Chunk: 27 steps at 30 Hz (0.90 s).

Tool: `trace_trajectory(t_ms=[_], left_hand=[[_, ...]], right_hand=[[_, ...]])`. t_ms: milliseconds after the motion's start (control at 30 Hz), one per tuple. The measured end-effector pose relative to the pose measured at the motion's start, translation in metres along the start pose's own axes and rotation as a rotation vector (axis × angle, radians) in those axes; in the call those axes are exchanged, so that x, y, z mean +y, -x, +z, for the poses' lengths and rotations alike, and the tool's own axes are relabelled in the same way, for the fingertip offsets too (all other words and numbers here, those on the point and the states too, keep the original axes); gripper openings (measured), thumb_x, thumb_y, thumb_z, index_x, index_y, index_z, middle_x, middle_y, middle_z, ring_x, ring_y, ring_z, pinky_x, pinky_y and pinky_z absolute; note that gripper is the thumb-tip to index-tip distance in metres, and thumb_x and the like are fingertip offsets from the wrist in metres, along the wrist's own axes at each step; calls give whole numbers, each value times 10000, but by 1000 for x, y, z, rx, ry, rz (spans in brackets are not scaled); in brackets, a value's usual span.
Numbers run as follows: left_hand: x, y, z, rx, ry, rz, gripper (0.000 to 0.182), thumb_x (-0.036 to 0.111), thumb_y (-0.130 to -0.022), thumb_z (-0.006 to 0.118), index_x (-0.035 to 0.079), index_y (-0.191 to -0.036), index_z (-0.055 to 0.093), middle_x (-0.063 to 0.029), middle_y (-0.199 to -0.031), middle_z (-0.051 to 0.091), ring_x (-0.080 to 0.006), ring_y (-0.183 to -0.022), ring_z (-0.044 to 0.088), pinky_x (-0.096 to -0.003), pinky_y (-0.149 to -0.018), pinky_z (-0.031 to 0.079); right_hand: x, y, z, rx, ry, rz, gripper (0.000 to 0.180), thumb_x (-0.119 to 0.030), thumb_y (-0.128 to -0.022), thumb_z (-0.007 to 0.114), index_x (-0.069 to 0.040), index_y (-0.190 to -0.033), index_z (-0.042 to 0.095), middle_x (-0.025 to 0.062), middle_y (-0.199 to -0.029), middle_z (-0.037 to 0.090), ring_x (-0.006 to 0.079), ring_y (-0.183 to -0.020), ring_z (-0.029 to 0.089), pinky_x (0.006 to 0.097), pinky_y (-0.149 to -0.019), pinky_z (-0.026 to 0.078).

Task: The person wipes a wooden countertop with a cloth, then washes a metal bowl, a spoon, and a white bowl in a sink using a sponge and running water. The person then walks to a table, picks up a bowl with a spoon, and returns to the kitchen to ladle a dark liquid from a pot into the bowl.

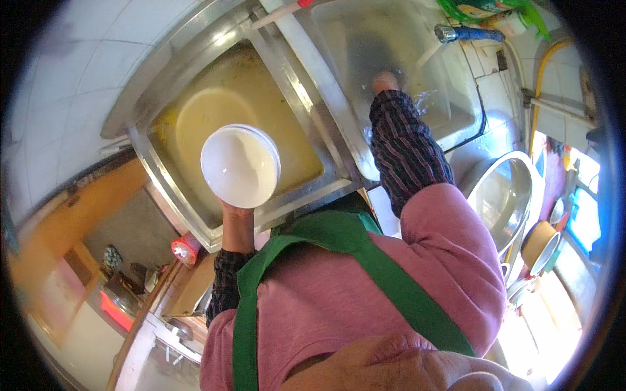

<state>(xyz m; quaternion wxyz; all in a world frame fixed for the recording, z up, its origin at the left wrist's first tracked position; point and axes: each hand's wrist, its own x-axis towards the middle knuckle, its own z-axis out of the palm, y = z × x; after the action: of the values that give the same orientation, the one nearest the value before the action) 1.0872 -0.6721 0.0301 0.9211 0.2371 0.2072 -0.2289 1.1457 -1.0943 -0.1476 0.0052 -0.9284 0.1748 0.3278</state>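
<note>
Stacked white bowls (239,166) rest on my left hand (238,210), over the near part of a steel sink basin (337,188) of cloudy yellowish water. The bowls hide most of that hand; its wrist and lower edge show. In the water a large pale round shape is dimly visible. My right hand (386,82) reaches down into the other basin (459,124), also full of water; the fingers are under the surface and out of sight, so what they touch cannot be told. A dark striped sleeve cover is on each forearm.
A blue-wrapped tap (469,34) juts over the right basin, near a green plastic item (489,10). A large steel bowl (503,200) leans at the right, with more basins beyond. A red-and-white pack (187,248) lies left of my body. Tiled walls flank the sink.
</note>
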Motion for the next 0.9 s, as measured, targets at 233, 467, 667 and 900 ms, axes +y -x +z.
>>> trace_trajectory(t_ms=[233, 467, 667, 900], left_hand=[[4, 5, 1, -177, 135, -41, 572, 445, -881, 455, 120, -1347, 392, -96, -1353, 437, -312, -1226, 430, -510, -1015, 365], [11, 17, 6, -176, 145, -48, 583, 495, -885, 379, 103, -1313, 432, -115, -1307, 479, -325, -1176, 477, -514, -973, 405], [28, 47, 19, -118, 205, -234, 706, 623, -835, 360, 113, -1320, 417, -143, -1313, 457, -379, -1155, 482, -570, -941, 399], [36, 79, 13, -270, 148, -161, 601, 571, -870, 350, 152, -1282, 473, -104, -1297, 486, -329, -1196, 455, -563, -958, 378]], right_hand=[[24, 61, -82, -26, -1696, 26, 217, -192, -883, 499, -31, -787, 608, 82, -651, 609, 156, -502, 516, 322, -479, 446], [60, 147, -182, 559, -1073, -212, 219, -178, -910, 463, -20, -994, 588, 40, -661, 516, 124, -536, 458, 264, -538, 418], [20, 181, -129, 620, 385, -437, 206, -179, -890, 462, -23, -952, 580, 154, -885, 609, 314, -743, 583, 441, -650, 467], [-65, 318, -202, 785, -132, -972, 155, -167, -884, 515, -31, -942, 562, 146, -856, 612, 345, -767, 584, 403, -651, 466]])
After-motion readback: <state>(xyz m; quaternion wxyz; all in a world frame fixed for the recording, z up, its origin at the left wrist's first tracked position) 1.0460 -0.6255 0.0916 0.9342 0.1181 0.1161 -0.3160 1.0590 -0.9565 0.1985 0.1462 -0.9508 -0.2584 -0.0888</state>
